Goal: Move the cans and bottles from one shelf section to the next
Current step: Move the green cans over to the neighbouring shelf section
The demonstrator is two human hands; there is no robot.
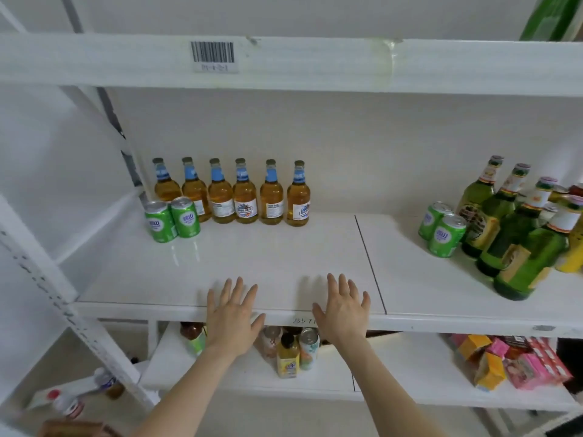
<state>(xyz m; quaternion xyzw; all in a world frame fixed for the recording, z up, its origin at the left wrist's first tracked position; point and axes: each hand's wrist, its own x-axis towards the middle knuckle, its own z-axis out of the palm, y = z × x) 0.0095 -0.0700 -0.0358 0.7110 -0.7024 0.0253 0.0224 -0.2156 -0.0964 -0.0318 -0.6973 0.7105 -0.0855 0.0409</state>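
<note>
Left hand, right hand laid flat on shelf, fingers spread, nothing held. Green bottles packed tight by cans; one could be knocked over if grabbed fast.

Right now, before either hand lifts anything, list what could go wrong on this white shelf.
1. The tall green glass bottles on the right stand crowded together; pulling one out may topple its neighbours.
2. Two green metal cans stand just in front of them, so a reach past could knock them over.
3. The nearest green bottle stands fairly close to the front edge of the white shelf; a bump might send it off.
</note>
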